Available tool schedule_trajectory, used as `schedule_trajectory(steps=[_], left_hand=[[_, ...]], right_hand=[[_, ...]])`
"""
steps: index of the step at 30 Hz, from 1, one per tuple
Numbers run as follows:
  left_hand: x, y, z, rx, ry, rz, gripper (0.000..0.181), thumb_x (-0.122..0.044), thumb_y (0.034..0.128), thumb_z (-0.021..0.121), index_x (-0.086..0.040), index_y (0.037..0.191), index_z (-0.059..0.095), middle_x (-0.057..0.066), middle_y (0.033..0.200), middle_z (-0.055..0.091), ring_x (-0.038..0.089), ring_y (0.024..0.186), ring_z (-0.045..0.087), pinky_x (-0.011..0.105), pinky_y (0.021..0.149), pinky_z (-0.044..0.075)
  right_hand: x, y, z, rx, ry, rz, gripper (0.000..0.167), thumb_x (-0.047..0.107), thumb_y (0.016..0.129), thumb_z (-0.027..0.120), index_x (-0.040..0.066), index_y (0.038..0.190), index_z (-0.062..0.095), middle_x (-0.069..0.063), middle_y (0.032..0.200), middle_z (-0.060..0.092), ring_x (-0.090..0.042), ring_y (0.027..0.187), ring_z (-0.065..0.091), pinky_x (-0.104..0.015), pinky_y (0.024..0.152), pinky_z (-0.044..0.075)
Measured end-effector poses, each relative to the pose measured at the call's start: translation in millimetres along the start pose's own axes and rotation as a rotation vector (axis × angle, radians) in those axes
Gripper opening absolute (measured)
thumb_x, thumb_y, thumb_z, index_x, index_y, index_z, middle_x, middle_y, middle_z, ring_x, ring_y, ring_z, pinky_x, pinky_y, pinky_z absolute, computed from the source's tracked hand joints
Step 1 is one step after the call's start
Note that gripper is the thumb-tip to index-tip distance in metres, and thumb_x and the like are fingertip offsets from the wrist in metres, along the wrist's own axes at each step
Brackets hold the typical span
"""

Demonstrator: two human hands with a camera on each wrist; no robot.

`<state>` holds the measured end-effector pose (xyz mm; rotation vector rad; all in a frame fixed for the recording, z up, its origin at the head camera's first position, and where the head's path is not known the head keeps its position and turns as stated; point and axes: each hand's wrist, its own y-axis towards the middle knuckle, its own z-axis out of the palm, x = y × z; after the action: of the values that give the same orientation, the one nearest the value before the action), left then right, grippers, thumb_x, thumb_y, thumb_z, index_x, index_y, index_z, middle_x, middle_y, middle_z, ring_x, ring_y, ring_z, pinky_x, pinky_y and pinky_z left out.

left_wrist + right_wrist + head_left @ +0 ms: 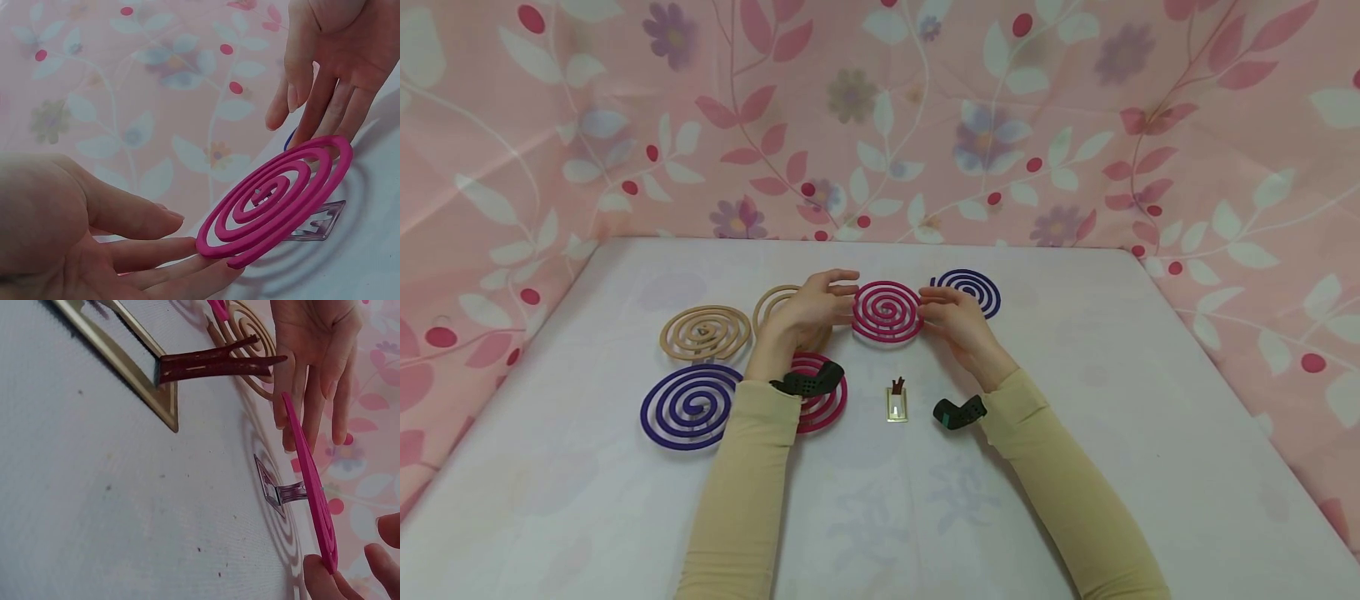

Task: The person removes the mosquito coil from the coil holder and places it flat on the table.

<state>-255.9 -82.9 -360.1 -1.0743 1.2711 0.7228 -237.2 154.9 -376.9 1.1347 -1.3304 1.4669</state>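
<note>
Pink coil (887, 310) sits in the far half of the table (1150, 433), about level, on a small shiny stand (294, 492) whose base rests on the surface. Left hand (808, 308) and right hand (958, 321) are apart, one at each side: fingers extended, fingertips touching the rim, neither hand clamped; both thumbs stand off it.

Surroundings: tan coil (700, 332) at left; partly hidden tan coil (775, 289) behind the left hand, crowding that side. Purple coil (698, 406) at near left, its right rim against the left sleeve (745, 483) as I see it. Partly covered pink coil (842, 389) beneath the left wrist. Dark blue coil (967, 292) at far right, just beyond the right hand, which hides part of it. Brass-toned stand (172, 370) lies nearer, between the wrists, its prongs rising.

Materials: coils are matt, round-edged spirals with even gaps. Brass-toned stand: flat rectangular frame, smooth sheen, dark red forked prongs. Table cover: white, fine-grained, dark specks. Floral cloth (887, 108): pink, soft folds.

Edges: far table edge meets the floral cloth behind the dark blue coil. White surface runs from the right sleeve (1060, 475) to the right edge. A gap separates the partly covered pink coil from the brass-toned stand.
</note>
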Motion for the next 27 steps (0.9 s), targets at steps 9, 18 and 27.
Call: schedule_trajectory(steps=[9,18,27], left_hand=[[-2.9,-0.7,-0.4,-0.003,-0.006,-0.002,0.055,0.007,0.1005,0.041,0.000,0.154,0.030,0.024,0.157,0.034,0.038,0.138,0.045,0.050,0.110,0.043],[-6.6,-2.5,-1.9,-0.014,0.013,0.014,0.055,0.008,0.0999,0.041,-0.003,0.153,0.033,0.022,0.155,0.038,0.037,0.134,0.049,0.048,0.109,0.045],[-10.1,-4.4,-0.1,-0.028,0.001,0.037,0.053,0.008,0.1003,0.043,-0.003,0.152,0.035,0.021,0.154,0.041,0.035,0.135,0.049,0.046,0.110,0.045]], right_hand=[[2.8,-0.2,0.4,0.003,0.006,0.003,0.044,-0.001,0.097,0.057,-0.005,0.140,0.050,-0.019,0.143,0.051,-0.028,0.129,0.052,-0.039,0.109,0.046],[5.8,-1.5,-0.3,0.011,0.027,0.000,0.042,0.000,0.098,0.055,-0.004,0.140,0.051,-0.019,0.143,0.052,-0.026,0.125,0.055,-0.038,0.108,0.048],[10.9,-5.1,-2.5,0.009,0.027,-0.017,0.045,0.000,0.099,0.055,-0.006,0.142,0.048,-0.020,0.142,0.052,-0.023,0.118,0.057,-0.039,0.107,0.048]])
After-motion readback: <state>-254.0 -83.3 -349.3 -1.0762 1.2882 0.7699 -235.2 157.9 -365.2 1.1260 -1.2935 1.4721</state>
